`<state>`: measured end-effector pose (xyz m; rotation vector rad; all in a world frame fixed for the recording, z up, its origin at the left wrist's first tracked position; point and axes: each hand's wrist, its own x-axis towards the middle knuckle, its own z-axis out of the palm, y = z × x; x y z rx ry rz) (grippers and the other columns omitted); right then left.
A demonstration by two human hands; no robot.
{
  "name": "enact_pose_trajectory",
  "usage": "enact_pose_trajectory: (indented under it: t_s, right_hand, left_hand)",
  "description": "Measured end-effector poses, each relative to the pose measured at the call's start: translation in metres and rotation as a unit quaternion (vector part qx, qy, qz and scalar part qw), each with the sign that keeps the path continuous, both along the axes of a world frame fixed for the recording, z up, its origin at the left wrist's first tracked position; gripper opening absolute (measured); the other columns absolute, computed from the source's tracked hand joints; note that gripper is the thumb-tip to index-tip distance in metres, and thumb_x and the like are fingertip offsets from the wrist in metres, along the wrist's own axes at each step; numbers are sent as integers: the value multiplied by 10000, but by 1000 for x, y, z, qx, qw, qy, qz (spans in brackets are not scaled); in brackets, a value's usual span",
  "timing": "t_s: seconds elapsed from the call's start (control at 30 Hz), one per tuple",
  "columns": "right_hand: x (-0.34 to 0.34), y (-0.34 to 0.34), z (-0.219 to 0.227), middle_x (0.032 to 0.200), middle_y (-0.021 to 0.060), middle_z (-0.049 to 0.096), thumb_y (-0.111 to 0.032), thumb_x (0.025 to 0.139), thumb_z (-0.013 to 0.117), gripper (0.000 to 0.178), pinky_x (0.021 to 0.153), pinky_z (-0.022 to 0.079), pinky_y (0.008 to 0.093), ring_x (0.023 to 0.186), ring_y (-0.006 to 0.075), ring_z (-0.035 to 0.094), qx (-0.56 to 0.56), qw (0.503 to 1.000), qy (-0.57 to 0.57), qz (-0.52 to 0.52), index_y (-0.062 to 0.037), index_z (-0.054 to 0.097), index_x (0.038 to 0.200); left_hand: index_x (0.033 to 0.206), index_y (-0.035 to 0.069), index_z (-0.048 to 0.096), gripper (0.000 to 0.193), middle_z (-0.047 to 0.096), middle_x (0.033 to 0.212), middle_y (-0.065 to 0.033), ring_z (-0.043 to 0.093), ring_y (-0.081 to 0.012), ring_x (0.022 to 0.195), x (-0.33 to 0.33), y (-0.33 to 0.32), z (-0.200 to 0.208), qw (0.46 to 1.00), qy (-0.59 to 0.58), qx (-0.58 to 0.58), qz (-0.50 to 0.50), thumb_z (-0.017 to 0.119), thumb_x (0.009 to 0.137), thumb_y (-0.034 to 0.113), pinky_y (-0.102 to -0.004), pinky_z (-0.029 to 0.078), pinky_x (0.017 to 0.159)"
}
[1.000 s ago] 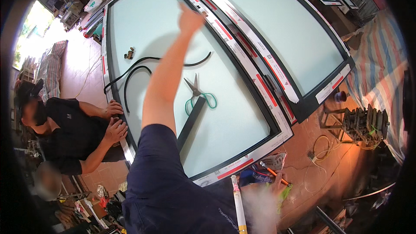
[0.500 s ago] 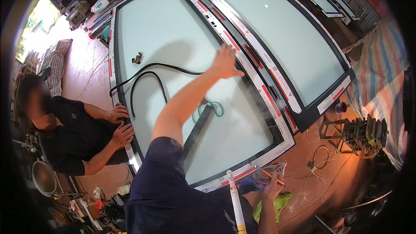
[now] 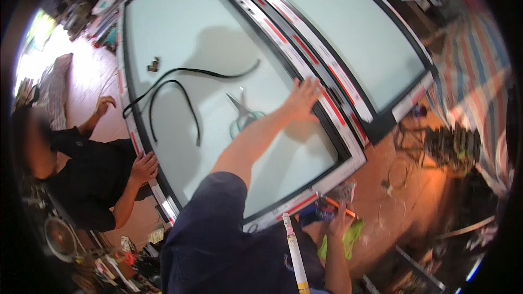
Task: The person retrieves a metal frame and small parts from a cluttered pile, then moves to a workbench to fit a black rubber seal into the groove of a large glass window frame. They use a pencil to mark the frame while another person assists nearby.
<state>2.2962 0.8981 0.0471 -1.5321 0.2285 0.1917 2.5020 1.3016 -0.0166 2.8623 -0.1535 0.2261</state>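
Observation:
A large framed glass panel (image 3: 222, 8) lies flat before me, its dark frame edged with white-and-red protective tape. My left hand (image 3: 302, 100) rests spread on its right-hand frame bar, holding nothing. Low at the right, my right hand (image 3: 342, 222) is closed round a slim orange-handled tool (image 3: 333, 203), near the frame's front corner; its exact kind is unclear. On the glass, scissors (image 3: 239, 110) with green handles lie partly behind my left forearm. Black rubber strips (image 3: 190, 110) curve across the glass farther left, near a small brownish metal piece (image 3: 153, 65).
A co-worker in black (image 3: 90, 179) stands at the left, one hand on the frame edge. Beyond my panel lies a second framed panel (image 3: 348, 32). A striped sheet (image 3: 463, 81) and a rack of dark parts (image 3: 455, 144) are at the right. A cigarette (image 3: 294, 250) juts up from the lower edge.
The view has shifted, and my left hand has slid nearer along the frame bar. The co-worker's one hand has lifted off the frame. More of the scissors shows; a dark flat strip no longer does.

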Motion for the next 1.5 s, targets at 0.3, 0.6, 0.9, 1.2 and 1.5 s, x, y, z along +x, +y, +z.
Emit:
enact_pose_trajectory:
  t_s: [0.3,0.6,0.9,1.2,1.5]
  right_hand:
    - [-10,4,14,928,67,691,-166,1134,590,214,824,566,306,839,148,683,-11,1000,-5,22,22,672,1070]
    - [-23,-6,9,927,100,688,-213,1144,584,255,841,604,357,851,196,702,92,994,53,-26,24,667,1100]
    - [-30,-2,16,1008,168,754,-271,1164,566,385,857,616,388,892,236,746,88,995,42,0,84,690,1244]
    - [-27,6,20,1026,127,748,-198,1166,556,313,862,606,336,913,185,736,73,997,9,25,68,718,1189]
    - [-26,11,20,981,113,760,-165,1152,581,266,840,593,322,891,173,729,62,997,23,32,58,723,1176]
  left_hand:
    - [1773,195,212,1319,124,1845,-175,69,-473,1692,6,-1,-5,998,59,-8,17,896,754,678,-768,97,1295]
    - [1764,216,244,1239,151,1842,-148,62,-460,1695,5,-6,-9,999,39,-14,21,924,792,571,-772,103,1293]
    - [1751,245,290,1202,164,1842,-140,76,-452,1696,7,-6,-17,999,36,2,31,917,790,602,-767,116,1299]
    - [1563,247,587,827,431,1650,-68,364,-404,1568,-8,-7,-21,997,-72,-13,-38,933,823,379,-726,257,1264]
    - [1313,201,712,560,611,1304,-15,551,-293,1319,-4,-20,-12,970,-167,-23,-177,897,786,152,-576,398,1200]
